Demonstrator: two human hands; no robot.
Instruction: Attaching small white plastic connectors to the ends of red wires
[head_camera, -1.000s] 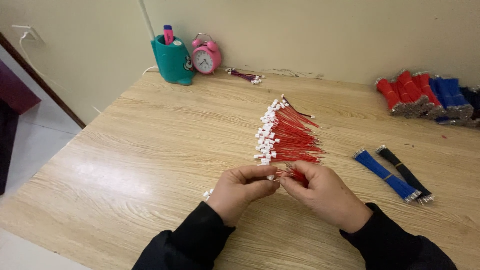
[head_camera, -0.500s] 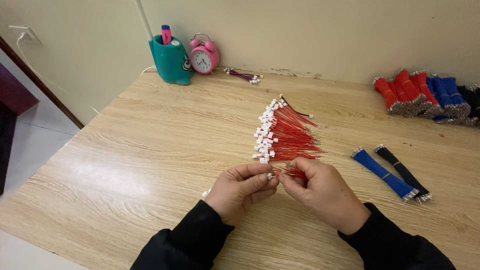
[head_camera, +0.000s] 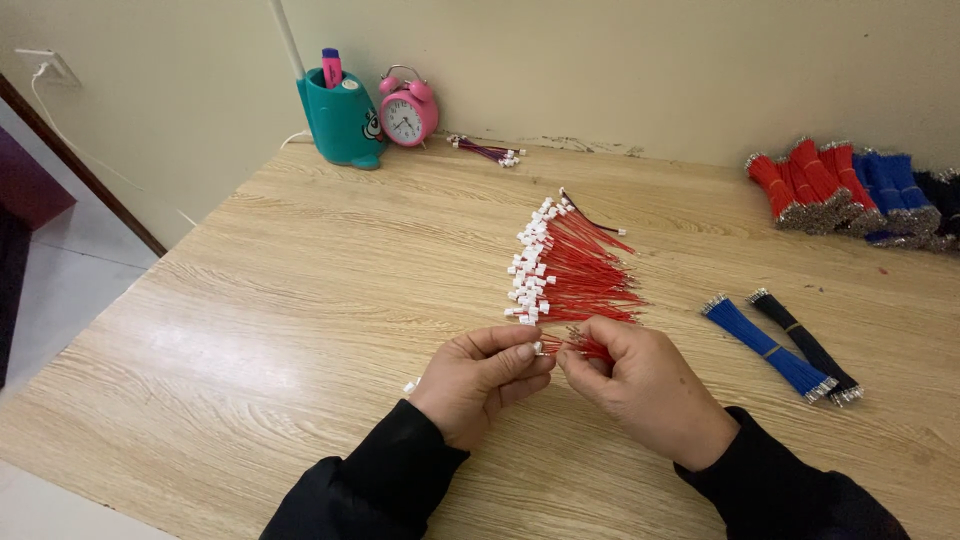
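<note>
Nearest me, at six o'clock on the bench (head_camera: 250, 330), my left hand (head_camera: 478, 382) and right hand (head_camera: 640, 385) met fingertip to fingertip. My left hand was closed, thumb and forefinger pinching a small white connector (head_camera: 537, 348). My right hand was closed too, gripping a few red wires (head_camera: 590, 346) that ran toward that connector. A loose white piece (head_camera: 409, 386) lay just beside my left wrist, at nine o'clock from it.

Just beyond my hands, at twelve o'clock, lay the fanned pile of red wires with white connectors (head_camera: 565, 268), its connector ends turned to the left. At three o'clock from my right hand, a blue wire bundle (head_camera: 768, 346) and a black wire bundle (head_camera: 805, 344) lay side by side.

Farther off, at one o'clock, red, blue and black bundles (head_camera: 850, 192) were stacked by the wall. At eleven o'clock stood a teal pen holder (head_camera: 341, 118) and a pink alarm clock (head_camera: 406, 112), just beside each other, with a small dark wire bunch (head_camera: 487, 151) near the clock.
</note>
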